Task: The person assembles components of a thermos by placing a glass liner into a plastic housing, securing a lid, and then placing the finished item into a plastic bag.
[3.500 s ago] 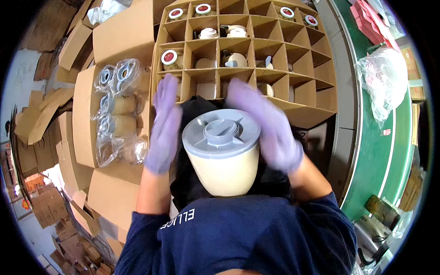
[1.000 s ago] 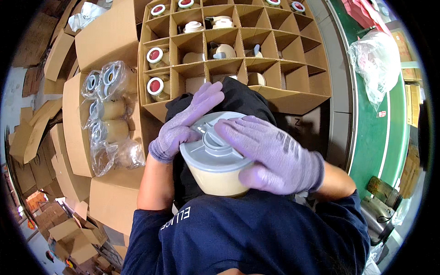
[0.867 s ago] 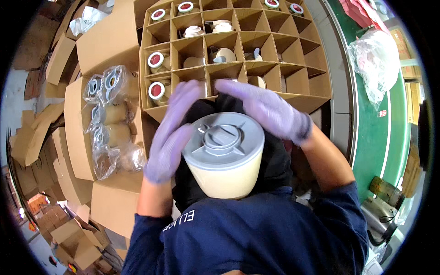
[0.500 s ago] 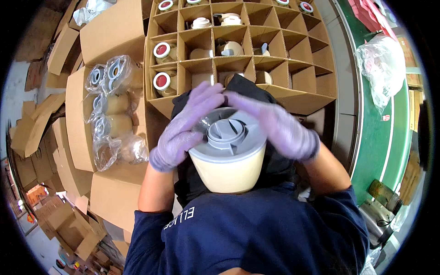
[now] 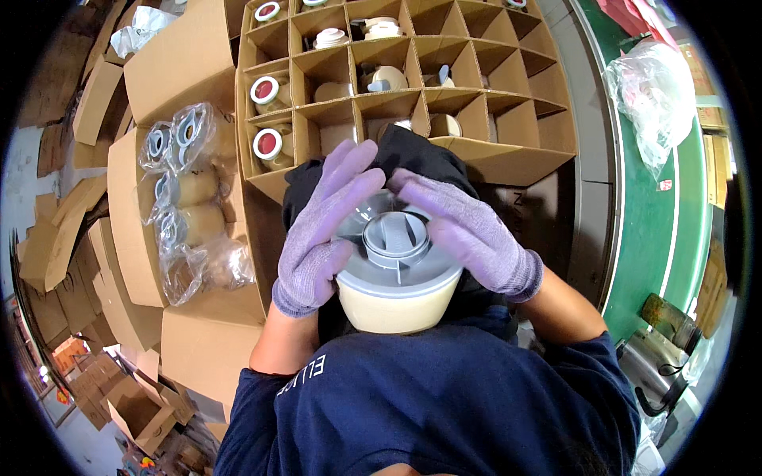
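Note:
A cream-coloured round container (image 5: 399, 305) with a grey lid (image 5: 397, 270) rests upright on my lap, against my body. In the middle of the lid is a round grey cap (image 5: 395, 238) with a raised bar across it. My left hand (image 5: 324, 226), in a purple-grey knit glove, lies along the container's left side with its fingers stretched out. On the other side my right hand (image 5: 468, 230), gloved alike, hovers by the lid's right edge, fingers straight. Both hands hold nothing; whether they touch the lid is hard to tell.
Ahead stands a divided cardboard carton (image 5: 508, 163) with jars and lidded containers in some cells. An open box (image 5: 131, 214) at left holds several plastic-wrapped containers (image 5: 194, 186). At right runs a green surface (image 5: 675, 230) with a plastic bag (image 5: 651, 95) and a metal flask (image 5: 647, 369).
Both hands have shifted slightly along the container, their fingers still extended. The container's lid and cap have turned a little, and the whole view has shifted slightly.

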